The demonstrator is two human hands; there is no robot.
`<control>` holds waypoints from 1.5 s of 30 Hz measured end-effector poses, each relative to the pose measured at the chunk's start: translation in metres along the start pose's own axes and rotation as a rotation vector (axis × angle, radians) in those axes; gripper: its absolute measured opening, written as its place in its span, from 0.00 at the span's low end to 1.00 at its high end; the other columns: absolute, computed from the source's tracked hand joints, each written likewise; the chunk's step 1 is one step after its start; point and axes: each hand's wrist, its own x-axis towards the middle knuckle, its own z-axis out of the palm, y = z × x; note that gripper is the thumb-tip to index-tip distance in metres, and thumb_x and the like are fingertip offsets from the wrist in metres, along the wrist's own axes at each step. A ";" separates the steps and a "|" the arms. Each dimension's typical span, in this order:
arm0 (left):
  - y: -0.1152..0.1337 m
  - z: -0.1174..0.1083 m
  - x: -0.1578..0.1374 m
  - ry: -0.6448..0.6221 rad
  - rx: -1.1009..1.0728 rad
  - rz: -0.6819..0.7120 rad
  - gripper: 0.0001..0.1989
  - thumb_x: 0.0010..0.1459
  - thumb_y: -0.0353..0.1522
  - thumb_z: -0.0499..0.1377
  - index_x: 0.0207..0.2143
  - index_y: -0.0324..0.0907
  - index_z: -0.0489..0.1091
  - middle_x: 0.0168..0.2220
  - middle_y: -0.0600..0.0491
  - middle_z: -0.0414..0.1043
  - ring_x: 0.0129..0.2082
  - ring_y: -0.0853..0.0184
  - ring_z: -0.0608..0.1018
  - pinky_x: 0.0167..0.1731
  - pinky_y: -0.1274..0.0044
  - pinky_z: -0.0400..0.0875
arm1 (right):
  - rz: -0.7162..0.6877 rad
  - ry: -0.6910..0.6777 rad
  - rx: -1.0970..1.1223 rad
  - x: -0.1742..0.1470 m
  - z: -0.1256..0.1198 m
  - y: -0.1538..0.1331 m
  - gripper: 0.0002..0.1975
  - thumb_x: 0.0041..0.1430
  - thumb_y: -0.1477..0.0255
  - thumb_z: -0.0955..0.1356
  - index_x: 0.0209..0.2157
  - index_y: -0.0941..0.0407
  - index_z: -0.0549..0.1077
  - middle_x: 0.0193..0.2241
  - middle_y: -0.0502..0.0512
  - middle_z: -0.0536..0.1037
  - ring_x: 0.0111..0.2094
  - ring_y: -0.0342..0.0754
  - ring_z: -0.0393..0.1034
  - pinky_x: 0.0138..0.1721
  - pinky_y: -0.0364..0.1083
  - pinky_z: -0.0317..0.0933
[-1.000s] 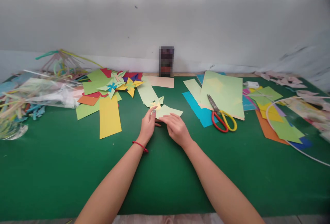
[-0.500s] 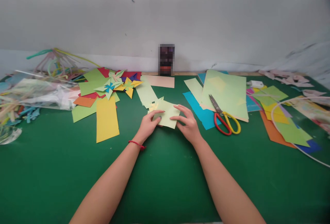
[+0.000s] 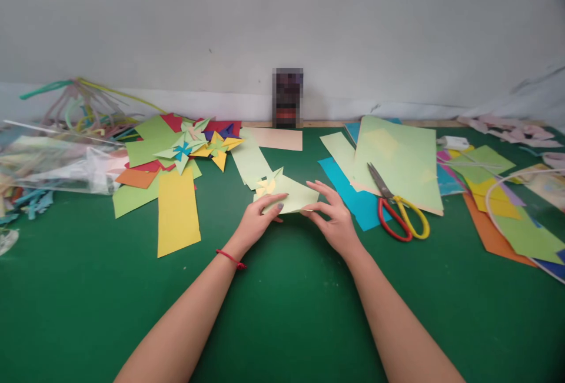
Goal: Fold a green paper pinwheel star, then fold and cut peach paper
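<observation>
A small pale green sheet of paper [image 3: 295, 193] is held between my two hands, its near edge bent up. My left hand [image 3: 261, 213] pinches its left side between thumb and fingers. At the right corner, my right hand [image 3: 332, 213] has it pinched between thumb and index finger, the other fingers stretched out. Just behind the sheet lies a folded pale yellow and green paper piece [image 3: 267, 185], partly covered. Scissors [image 3: 395, 205] with one red and one yellow handle lie right of my right hand, their tips on a large light green sheet [image 3: 397, 156].
Folded paper flowers [image 3: 217, 146] lie back left on coloured sheets, near a yellow paper strip [image 3: 179, 212]. A clear plastic bag [image 3: 66, 162] sits far left. Blue paper [image 3: 353, 195] and a pile of coloured sheets [image 3: 498, 200] are on the right. A blurred-out phone-shaped object [image 3: 288, 97] stands at the wall.
The pale green sheet has gone from lying flat and facing me to having its near edge bent up. My right hand has moved slightly right and down. The view has shifted slightly.
</observation>
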 end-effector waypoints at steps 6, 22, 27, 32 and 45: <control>0.000 0.002 -0.003 0.049 0.155 0.085 0.16 0.50 0.37 0.61 0.43 0.47 0.73 0.42 0.51 0.72 0.42 0.64 0.73 0.43 0.73 0.69 | 0.134 0.033 0.130 0.000 0.005 -0.001 0.05 0.54 0.70 0.68 0.25 0.53 0.72 0.49 0.55 0.71 0.53 0.53 0.62 0.52 0.57 0.58; -0.004 0.001 0.003 0.207 -0.110 -0.027 0.09 0.47 0.35 0.63 0.32 0.40 0.73 0.36 0.51 0.74 0.30 0.68 0.77 0.32 0.74 0.74 | 0.537 0.078 0.557 0.000 0.022 -0.004 0.12 0.46 0.68 0.72 0.35 0.53 0.72 0.32 0.50 0.75 0.32 0.46 0.72 0.34 0.46 0.69; -0.008 0.003 0.003 0.215 -0.058 0.133 0.03 0.46 0.26 0.61 0.25 0.42 0.73 0.54 0.50 0.63 0.54 0.60 0.67 0.48 0.69 0.68 | 0.490 0.121 0.576 0.000 0.021 -0.002 0.10 0.48 0.74 0.68 0.35 0.53 0.72 0.37 0.52 0.75 0.38 0.47 0.71 0.38 0.46 0.68; -0.007 0.004 0.003 0.195 -0.060 0.128 0.01 0.47 0.27 0.61 0.24 0.41 0.72 0.52 0.49 0.64 0.53 0.60 0.68 0.48 0.68 0.68 | 0.484 0.127 0.570 0.000 0.022 0.000 0.10 0.49 0.76 0.67 0.35 0.53 0.71 0.36 0.52 0.75 0.38 0.47 0.71 0.38 0.47 0.68; -0.004 0.001 0.005 0.287 -0.394 -0.054 0.22 0.56 0.40 0.54 0.52 0.41 0.62 0.41 0.47 0.74 0.36 0.63 0.78 0.30 0.74 0.77 | 0.467 0.167 0.514 -0.001 0.022 0.000 0.10 0.50 0.77 0.65 0.35 0.53 0.72 0.38 0.53 0.75 0.39 0.48 0.70 0.39 0.47 0.68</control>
